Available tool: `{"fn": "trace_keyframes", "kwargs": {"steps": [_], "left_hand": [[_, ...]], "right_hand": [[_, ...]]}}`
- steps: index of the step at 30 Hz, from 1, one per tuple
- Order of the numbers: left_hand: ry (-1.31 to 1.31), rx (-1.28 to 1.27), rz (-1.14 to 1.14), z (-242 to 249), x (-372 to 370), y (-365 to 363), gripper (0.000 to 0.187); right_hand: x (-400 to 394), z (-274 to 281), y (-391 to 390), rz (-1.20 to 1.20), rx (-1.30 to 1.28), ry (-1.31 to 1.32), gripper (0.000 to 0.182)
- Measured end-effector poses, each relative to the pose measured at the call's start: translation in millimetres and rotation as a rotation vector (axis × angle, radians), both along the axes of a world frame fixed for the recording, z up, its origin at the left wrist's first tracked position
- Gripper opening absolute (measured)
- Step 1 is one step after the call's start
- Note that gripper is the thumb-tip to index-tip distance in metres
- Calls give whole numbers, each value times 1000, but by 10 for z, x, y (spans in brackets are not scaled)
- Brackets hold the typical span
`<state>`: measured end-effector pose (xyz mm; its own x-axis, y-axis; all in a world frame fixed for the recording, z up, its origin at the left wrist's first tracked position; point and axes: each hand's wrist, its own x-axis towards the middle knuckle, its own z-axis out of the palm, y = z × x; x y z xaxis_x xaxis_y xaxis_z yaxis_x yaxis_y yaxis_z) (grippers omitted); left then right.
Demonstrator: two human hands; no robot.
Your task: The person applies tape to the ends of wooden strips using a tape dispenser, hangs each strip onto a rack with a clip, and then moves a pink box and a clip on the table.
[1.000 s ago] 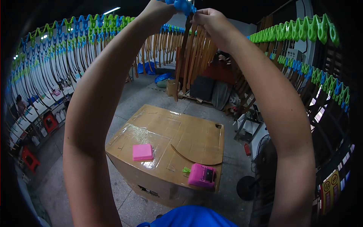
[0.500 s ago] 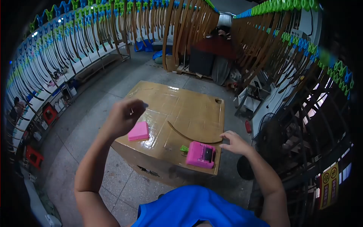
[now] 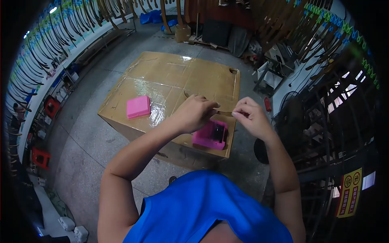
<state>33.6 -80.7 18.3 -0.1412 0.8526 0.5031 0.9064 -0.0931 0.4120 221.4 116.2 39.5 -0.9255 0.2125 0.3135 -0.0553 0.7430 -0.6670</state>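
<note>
A thin brown strap (image 3: 225, 114) runs between my hands above the near right part of a cardboard box (image 3: 162, 67). My right hand (image 3: 252, 118) pinches its right end. My left hand (image 3: 196, 113) is closed around the strap a little further left, and the far tip shows behind its knuckles. Just below my left hand sits a bright pink holder with a black part (image 3: 208, 135), partly covered by that hand. A flat pink block (image 3: 138, 107) lies on the left side of the box top. The green clip seen earlier is hidden.
Rows of brown straps (image 3: 109, 14) hang from green and blue clips around the room. Shelving (image 3: 60, 87) and red stools (image 3: 40, 158) stand left. A fan (image 3: 289, 107) and a small metal stand (image 3: 269, 75) are at right.
My left hand has come down and right from above the flat pink block to the strap. My right hand now pinches the strap's end. The view has tilted downward.
</note>
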Motion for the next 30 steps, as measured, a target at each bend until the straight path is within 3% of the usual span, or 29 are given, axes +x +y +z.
{"fn": "trace_keyframes", "kwargs": {"steps": [5, 7, 14, 30], "left_hand": [[34, -42, -90, 187, 14, 17, 7], [230, -84, -133, 291, 9, 2, 7], [557, -143, -246, 448, -26, 15, 16], [651, -184, -233, 535, 60, 11, 5]], "right_hand": [[139, -4, -86, 30, -72, 5, 9], [122, -96, -63, 126, 53, 26, 12], [10, -308, -162, 169, 165, 5, 20], [-109, -506, -280, 165, 154, 108, 22]]}}
